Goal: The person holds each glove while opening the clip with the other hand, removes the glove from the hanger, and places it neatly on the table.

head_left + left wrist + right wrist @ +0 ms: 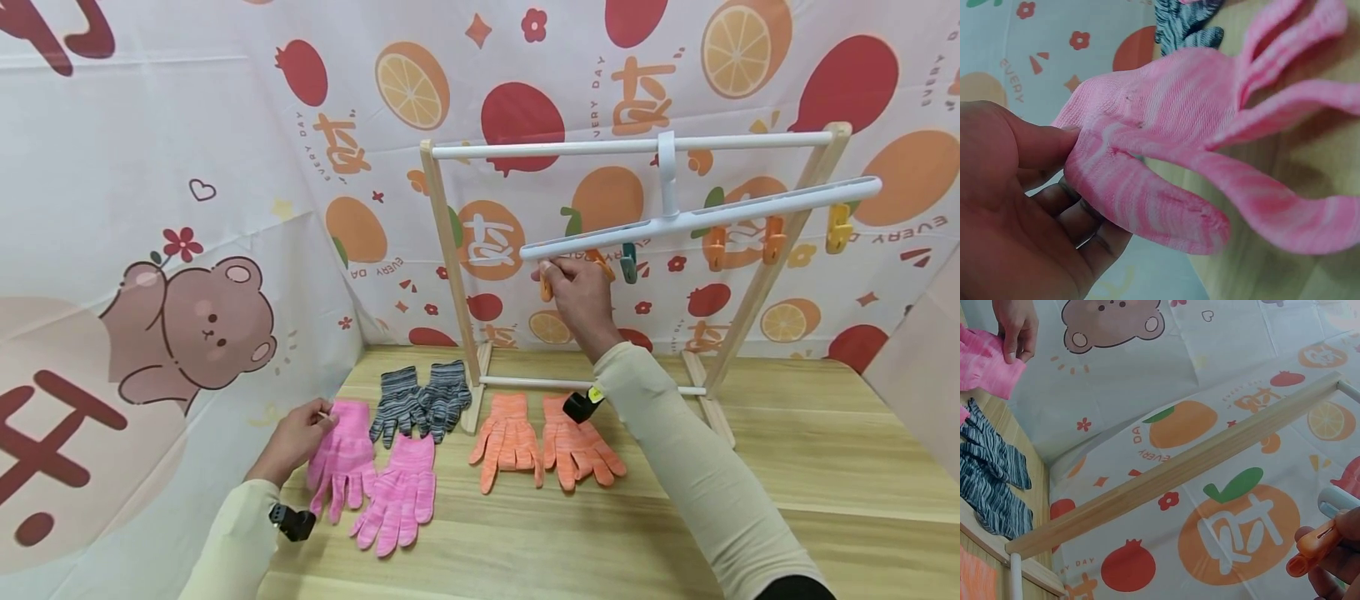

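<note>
My left hand [294, 439] pinches the cuff of a pink knit glove [1166, 106] between thumb and fingers, lifting that end, while the glove's fingers dangle. Beside it a second pink glove [401, 500] lies flat on the table. Up at the rack, my right hand [581, 302] grips an orange clip [1316, 549] under the low left end of a white hanger [757, 207]. The hanger tilts, its hook over the rack's top bar. Along it hang another orange clip beside the hand, a green clip [628, 263], two more orange clips [774, 240] and a yellow clip [839, 228].
A wooden rack [450, 267] with white bars [540, 150] stands at the back of the wooden table [840, 500]. Grey striped gloves [401, 402] lie by its left foot. Two orange gloves [510, 442] lie in front of it. Printed cloth [262, 208] hangs behind and at left.
</note>
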Available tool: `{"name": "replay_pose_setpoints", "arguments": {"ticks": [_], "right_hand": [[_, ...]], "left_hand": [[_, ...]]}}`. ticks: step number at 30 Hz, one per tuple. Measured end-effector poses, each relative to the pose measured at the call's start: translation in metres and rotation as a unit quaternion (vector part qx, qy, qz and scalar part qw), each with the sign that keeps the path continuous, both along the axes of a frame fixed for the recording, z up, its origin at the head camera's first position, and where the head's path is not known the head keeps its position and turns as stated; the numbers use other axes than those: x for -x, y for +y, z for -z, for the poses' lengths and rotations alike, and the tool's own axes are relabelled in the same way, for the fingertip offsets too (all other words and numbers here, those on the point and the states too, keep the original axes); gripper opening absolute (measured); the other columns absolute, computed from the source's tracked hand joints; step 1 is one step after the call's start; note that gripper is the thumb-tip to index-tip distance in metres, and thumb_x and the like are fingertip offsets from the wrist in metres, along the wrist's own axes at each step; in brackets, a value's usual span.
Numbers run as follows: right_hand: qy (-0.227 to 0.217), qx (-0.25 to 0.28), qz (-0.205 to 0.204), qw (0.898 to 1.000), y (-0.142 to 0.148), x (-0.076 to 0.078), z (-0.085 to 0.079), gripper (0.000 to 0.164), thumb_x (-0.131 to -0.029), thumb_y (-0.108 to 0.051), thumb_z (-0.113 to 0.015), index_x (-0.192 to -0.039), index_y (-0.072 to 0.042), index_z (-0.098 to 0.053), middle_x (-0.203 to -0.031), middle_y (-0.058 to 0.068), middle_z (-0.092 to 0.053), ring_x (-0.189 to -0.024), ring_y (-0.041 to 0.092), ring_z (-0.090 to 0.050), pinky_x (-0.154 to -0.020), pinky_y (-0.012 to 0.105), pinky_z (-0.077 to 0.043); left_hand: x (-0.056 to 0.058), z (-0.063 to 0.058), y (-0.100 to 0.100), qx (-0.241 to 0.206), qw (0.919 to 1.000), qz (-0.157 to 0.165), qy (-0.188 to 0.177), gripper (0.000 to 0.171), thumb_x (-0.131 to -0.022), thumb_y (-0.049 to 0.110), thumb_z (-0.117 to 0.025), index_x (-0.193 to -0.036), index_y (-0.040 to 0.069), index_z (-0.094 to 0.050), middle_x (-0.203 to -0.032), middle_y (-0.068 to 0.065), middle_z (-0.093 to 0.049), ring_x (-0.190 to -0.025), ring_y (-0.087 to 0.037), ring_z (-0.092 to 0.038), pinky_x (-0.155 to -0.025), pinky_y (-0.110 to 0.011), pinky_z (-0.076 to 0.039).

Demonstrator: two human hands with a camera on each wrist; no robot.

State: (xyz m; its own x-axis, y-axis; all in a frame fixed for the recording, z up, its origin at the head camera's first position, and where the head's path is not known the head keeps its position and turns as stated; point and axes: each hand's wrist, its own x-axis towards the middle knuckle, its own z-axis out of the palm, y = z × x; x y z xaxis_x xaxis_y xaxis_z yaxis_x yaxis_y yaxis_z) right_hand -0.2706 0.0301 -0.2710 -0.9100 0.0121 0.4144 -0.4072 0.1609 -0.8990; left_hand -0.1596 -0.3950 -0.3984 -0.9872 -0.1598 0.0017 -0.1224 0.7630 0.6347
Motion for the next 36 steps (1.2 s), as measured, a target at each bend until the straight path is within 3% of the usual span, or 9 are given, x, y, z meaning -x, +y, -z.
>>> {"name": "replay_pose_setpoints", "arguments": {"ticks": [8,13,18,23,26,30,36], "right_hand": [[0.002,0.002,0.002,1.000,-0.003,0.000,0.000,0.025,-0.104,-0.023,-0.062,-0.116,-0.006,-0.077,-0.104,0.006,-0.074,-0.102,0.018,-0.057,-0.085,0.034,-0.048],[0.007,-0.002,0.003,1.000,-0.004,-0.001,-0.001,0.026,-0.104,-0.023,-0.062,-0.115,-0.006,-0.076,-0.107,0.007,-0.073,-0.101,0.019,-0.058,-0.082,0.033,-0.048],[0.011,-0.003,0.004,1.000,-0.005,-0.001,-0.001,0.026,-0.104,-0.022,-0.062,-0.118,-0.005,-0.075,-0.108,0.008,-0.074,-0.103,0.019,-0.061,-0.087,0.036,-0.051],[0.007,0.001,-0.003,1.000,-0.007,0.000,0.000,0.029,-0.103,-0.022,-0.063,-0.125,-0.005,-0.072,-0.111,0.009,-0.074,-0.105,0.020,-0.062,-0.093,0.038,-0.052],[0.009,-0.008,-0.004,1.000,-0.008,0.001,0.000,0.030,-0.103,-0.023,-0.063,-0.126,-0.006,-0.072,-0.113,0.008,-0.073,-0.102,0.019,-0.061,-0.087,0.035,-0.051],[0.012,-0.022,-0.003,1.000,-0.009,0.001,0.000,0.035,-0.102,-0.027,-0.065,-0.132,-0.008,-0.068,-0.113,0.008,-0.072,-0.096,0.020,-0.058,-0.076,0.033,-0.047],[-0.007,-0.003,-0.012,1.000,-0.009,0.002,0.002,0.046,-0.100,-0.030,-0.068,-0.140,-0.008,-0.062,-0.123,0.008,-0.069,-0.107,0.019,-0.065,-0.090,0.035,-0.053]], "left_hand": [[0.003,0.009,-0.005,0.036,0.9987,0.025,-0.024,0.015,-0.099,0.011,-0.056,-0.106,0.000,-0.064,-0.096,-0.014,-0.063,-0.083,-0.026,-0.054,-0.069,-0.035,-0.042],[0.005,0.018,-0.008,0.033,0.9979,0.016,-0.053,0.019,-0.100,0.013,-0.057,-0.108,-0.003,-0.063,-0.097,-0.015,-0.062,-0.085,-0.026,-0.054,-0.070,-0.035,-0.042],[0.006,0.026,-0.012,0.039,0.9957,0.007,-0.084,0.024,-0.099,0.013,-0.057,-0.111,-0.007,-0.062,-0.097,-0.017,-0.063,-0.088,-0.028,-0.055,-0.076,-0.041,-0.046],[0.002,0.029,-0.015,0.052,0.9952,0.009,-0.082,0.034,-0.099,0.016,-0.059,-0.116,-0.012,-0.061,-0.107,-0.027,-0.064,-0.095,-0.034,-0.059,-0.085,-0.052,-0.048],[-0.002,0.028,-0.016,0.057,0.9950,0.006,-0.082,0.036,-0.098,0.018,-0.058,-0.118,-0.012,-0.061,-0.114,-0.030,-0.063,-0.099,-0.036,-0.060,-0.087,-0.054,-0.048],[-0.008,0.026,-0.017,0.063,0.9947,0.001,-0.081,0.034,-0.099,0.018,-0.057,-0.118,-0.010,-0.061,-0.111,-0.027,-0.064,-0.096,-0.033,-0.060,-0.084,-0.051,-0.049],[-0.018,0.024,-0.014,0.063,0.9959,-0.003,-0.065,0.037,-0.103,0.021,-0.054,-0.123,-0.010,-0.058,-0.112,-0.025,-0.064,-0.097,-0.033,-0.062,-0.083,-0.050,-0.051]]}}
